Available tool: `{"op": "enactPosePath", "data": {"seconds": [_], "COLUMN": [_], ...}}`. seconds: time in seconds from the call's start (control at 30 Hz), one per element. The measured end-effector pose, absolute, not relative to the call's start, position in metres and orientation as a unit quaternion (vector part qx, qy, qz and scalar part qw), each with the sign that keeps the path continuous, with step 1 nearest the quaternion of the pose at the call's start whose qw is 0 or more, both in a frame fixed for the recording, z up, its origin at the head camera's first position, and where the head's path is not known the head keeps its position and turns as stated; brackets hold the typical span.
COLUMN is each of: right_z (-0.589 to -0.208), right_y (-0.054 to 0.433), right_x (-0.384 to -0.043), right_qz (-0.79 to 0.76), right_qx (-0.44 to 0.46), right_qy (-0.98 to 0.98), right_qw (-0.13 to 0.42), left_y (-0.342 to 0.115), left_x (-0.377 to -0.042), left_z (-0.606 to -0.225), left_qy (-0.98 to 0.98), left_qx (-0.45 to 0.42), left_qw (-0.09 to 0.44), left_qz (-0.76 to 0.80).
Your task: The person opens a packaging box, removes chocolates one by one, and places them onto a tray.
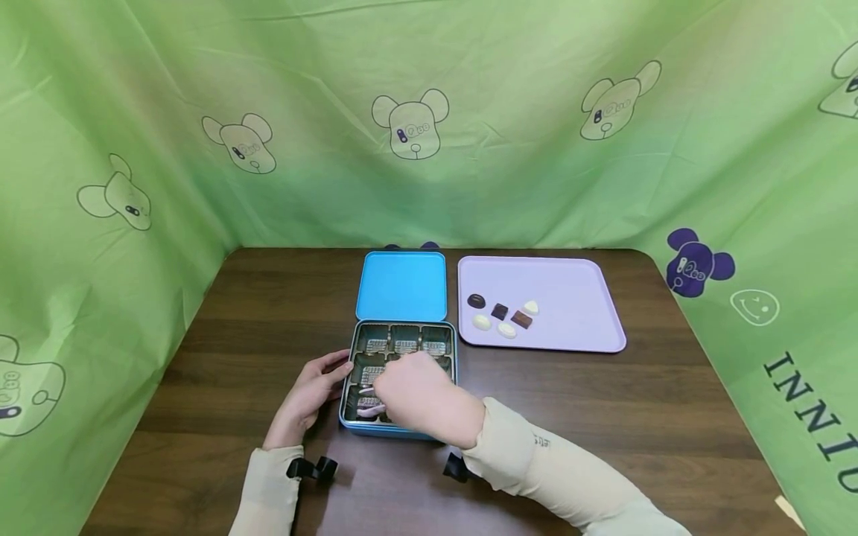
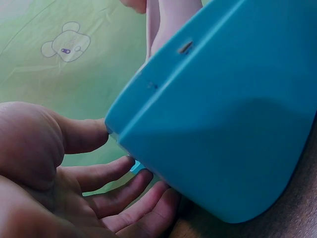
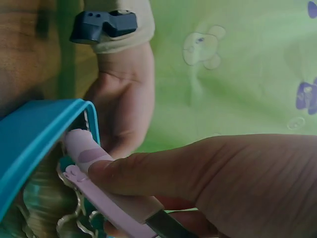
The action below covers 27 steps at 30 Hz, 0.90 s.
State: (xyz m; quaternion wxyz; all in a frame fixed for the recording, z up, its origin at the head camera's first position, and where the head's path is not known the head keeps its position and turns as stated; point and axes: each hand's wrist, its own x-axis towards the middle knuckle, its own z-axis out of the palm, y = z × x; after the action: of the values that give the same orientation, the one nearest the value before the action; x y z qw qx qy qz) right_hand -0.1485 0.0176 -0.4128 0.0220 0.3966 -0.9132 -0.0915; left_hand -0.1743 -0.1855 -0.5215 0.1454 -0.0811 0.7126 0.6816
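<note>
In the head view a blue tin [image 1: 375, 429] stands on the table, its dark compartment insert [image 1: 371, 370] facing up. My left hand [image 1: 310, 391] touches the tin's left side; in the left wrist view its thumb rests at the rim, its fingertips against the wall [image 2: 213, 148]. My right hand [image 1: 418, 391] grips lilac tongs [image 1: 372, 410] above the tin. Their tips point down into the front left compartment. In the right wrist view the tips of the tongs [image 3: 111, 208] stand apart; whether anything lies between them I cannot tell. The right hand hides part of the insert.
Behind the tin lies its blue lid [image 1: 402, 286], opened flat. A lilac tray [image 1: 570, 305] sits at the back right, bearing several chocolates, among them a brown square [image 1: 521, 319] and a white oval [image 1: 506, 330]. Green curtain [image 1: 509, 201] encloses the table [image 1: 268, 313].
</note>
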Motion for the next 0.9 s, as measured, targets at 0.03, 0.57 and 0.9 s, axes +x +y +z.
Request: {"op": "enactPosePath", "data": {"seconds": [0.03,0.57,0.9], "right_z": [-0.414,-0.422,-0.427], "right_y": [0.015,-0.019,-0.039], "right_x": [-0.148,-0.134,-0.132], "right_qz": [-0.093,-0.176,-0.228], "right_qx": [0.399,0.388,0.369], "right_qy": [-0.912,-0.903,-0.901], "right_qw": [0.022,0.047,0.012], "left_y": [-0.186,-0.187,-0.187], "left_x": [-0.174,-0.175,-0.172], "left_z": [-0.521,-0.522,-0.519], "left_qy": [0.713,0.712,0.708], "left_qx": [-0.081,-0.082,-0.067], "left_qw": [0.145,0.144,0.15], "left_qz": [0.681,0.683,0.687]}}
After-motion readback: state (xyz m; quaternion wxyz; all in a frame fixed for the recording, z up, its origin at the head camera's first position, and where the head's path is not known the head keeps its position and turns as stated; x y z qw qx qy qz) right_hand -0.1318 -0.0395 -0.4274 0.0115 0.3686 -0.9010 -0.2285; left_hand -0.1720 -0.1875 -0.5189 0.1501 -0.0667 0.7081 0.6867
